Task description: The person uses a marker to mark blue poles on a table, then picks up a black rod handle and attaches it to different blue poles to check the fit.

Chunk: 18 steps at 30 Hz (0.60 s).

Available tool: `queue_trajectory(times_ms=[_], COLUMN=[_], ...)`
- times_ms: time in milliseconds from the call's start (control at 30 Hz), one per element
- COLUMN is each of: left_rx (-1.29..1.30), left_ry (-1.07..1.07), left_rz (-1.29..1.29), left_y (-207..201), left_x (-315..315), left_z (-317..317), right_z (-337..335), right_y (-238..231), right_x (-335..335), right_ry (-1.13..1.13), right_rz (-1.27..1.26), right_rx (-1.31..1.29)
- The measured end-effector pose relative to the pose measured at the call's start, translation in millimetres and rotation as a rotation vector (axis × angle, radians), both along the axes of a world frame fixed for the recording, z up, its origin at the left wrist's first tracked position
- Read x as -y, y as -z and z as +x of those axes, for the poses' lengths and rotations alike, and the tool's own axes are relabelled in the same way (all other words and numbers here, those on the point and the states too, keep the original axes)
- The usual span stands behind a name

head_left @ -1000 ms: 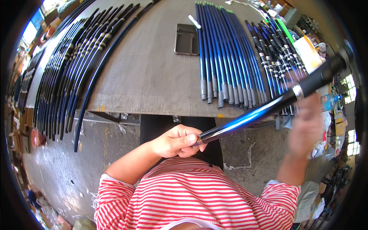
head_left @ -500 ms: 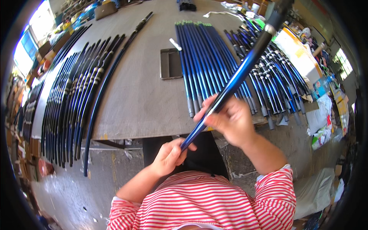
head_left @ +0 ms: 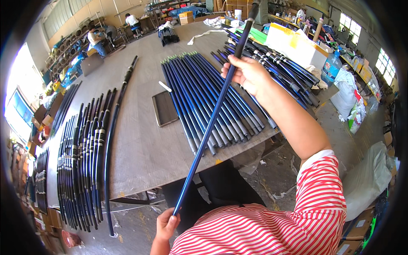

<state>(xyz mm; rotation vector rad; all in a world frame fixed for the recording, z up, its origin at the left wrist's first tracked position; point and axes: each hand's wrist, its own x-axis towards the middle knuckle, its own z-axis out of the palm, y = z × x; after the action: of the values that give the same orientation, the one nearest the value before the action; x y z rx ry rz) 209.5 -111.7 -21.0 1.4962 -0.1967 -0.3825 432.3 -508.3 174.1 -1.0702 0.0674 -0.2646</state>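
Observation:
My right hand (head_left: 248, 75) is closed around the upper part of a long blue-and-black fishing rod (head_left: 207, 131), thumb against fingers. The rod slants from the top of the view down to the lower left. Down there my left hand (head_left: 167, 224) grips its thin lower end close to my body. Beneath the rod, a row of blue rod sections (head_left: 193, 102) with grey lower ends and greenish tips lies on the table (head_left: 136, 140). A dark shallow tray (head_left: 165, 108) sits left of that row, with a white stick-like piece (head_left: 165, 86) beside it.
Black rods with pale-ringed grips (head_left: 80, 157) overhang the table's left edge, beside a single long rod (head_left: 109, 148). More rods (head_left: 276, 68) pile up at right, near a white box (head_left: 295, 44) and a water bottle (head_left: 331, 69). Two people (head_left: 132, 23) sit far back.
My hands have moved far apart: the left down toward the lower left, the right up along the rod. The rod stands at a steeper slant, and the view has shifted.

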Motion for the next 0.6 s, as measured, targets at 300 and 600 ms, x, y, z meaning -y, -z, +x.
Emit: queue_trajectory(times_ms=[300, 600], left_rx=[1.074, 0.899], left_ry=[-0.514, -0.345], left_rz=[1.023, 1.430], left_y=[-35.8, -82.3], left_x=[15.7, 10.8], left_z=[6.7, -18.1], right_z=[60.4, 64.1], right_y=[3.4, -5.4], right_x=[0.5, -13.9], right_ry=[0.250, 0.282], right_rz=[0.353, 0.517], right_rx=[-0.169, -0.238])
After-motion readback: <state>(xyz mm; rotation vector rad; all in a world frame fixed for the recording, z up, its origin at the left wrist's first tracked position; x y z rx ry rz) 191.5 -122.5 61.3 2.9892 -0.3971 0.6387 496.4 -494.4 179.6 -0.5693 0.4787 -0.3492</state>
